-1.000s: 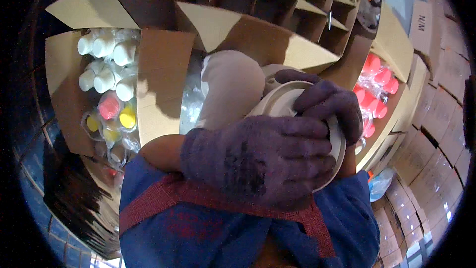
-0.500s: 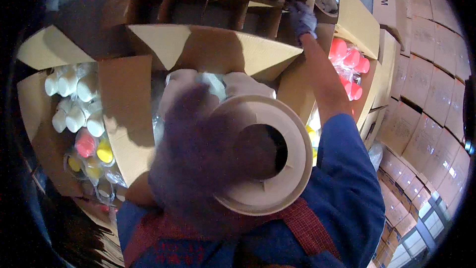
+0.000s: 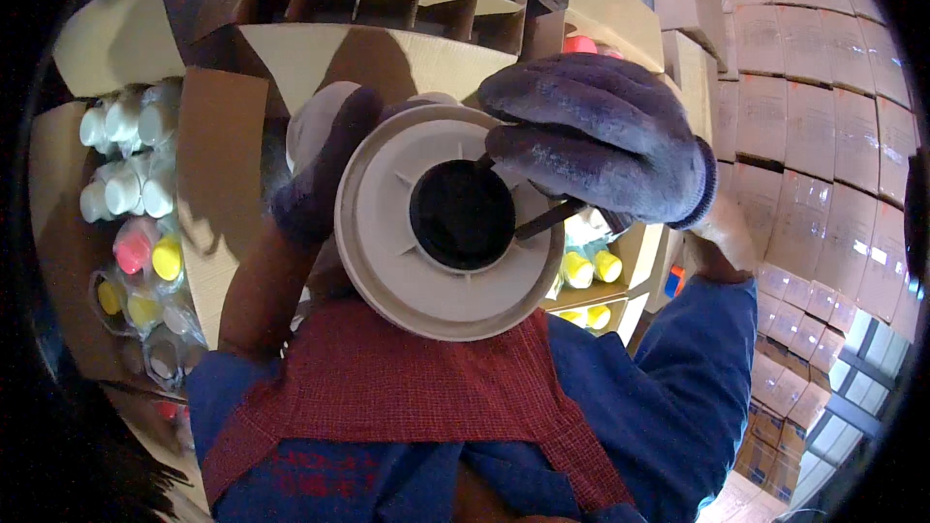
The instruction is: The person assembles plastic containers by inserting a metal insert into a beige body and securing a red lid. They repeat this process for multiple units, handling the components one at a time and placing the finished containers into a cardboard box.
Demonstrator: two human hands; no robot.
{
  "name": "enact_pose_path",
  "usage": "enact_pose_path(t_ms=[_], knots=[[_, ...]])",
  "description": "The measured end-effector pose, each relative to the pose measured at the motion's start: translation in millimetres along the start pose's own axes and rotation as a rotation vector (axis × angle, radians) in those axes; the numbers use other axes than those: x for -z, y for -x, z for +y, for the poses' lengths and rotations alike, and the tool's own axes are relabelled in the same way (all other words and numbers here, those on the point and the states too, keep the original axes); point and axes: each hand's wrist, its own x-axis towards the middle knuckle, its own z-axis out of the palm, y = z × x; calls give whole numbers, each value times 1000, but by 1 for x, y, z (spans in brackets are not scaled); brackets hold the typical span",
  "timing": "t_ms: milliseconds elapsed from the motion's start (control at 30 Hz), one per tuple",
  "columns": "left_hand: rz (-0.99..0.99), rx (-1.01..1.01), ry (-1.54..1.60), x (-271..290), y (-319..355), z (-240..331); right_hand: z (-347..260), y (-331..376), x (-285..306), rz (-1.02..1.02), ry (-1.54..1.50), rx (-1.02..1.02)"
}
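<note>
In front of my chest is a large round cream plastic piece (image 3: 373, 218) with a raised rim and a dark round centre. My gloved left hand (image 3: 329, 169) is closed at its left side, with the fingers partly hidden behind the rim. My gloved right hand (image 3: 605, 136) is over the right edge, fingers curled. From under it come two narrow dark prongs (image 3: 552, 220), reaching toward the dark centre; they look like part of a tool mostly hidden by the hand. Pale rounded containers (image 3: 315, 121) show behind my left hand.
A divided carton (image 3: 387, 39) with several white-capped bottles stands ahead. On the left an open carton (image 3: 228, 136) holds white-, red- and yellow-capped bottles. Yellow caps (image 3: 578, 271) show in a carton at right. Stacked brown boxes (image 3: 765, 126) line the far right.
My right hand has come back from the divided carton to the round cream piece, with dark prongs now showing under it. My left hand, blurred over the piece before, is now at its left side.
</note>
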Motion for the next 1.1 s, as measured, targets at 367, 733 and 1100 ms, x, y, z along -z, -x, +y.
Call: enact_pose_path(t_ms=[367,733,1100], knots=[[-287,88,-399,7,32,-25,-70,-14,6,-107,-59,-28],[-255,92,-575,-17,37,-18,-84,-21,21,-479,143,371],[-638,-543,-1191,72,-45,-92,-104,5,27,-601,219,-110]])
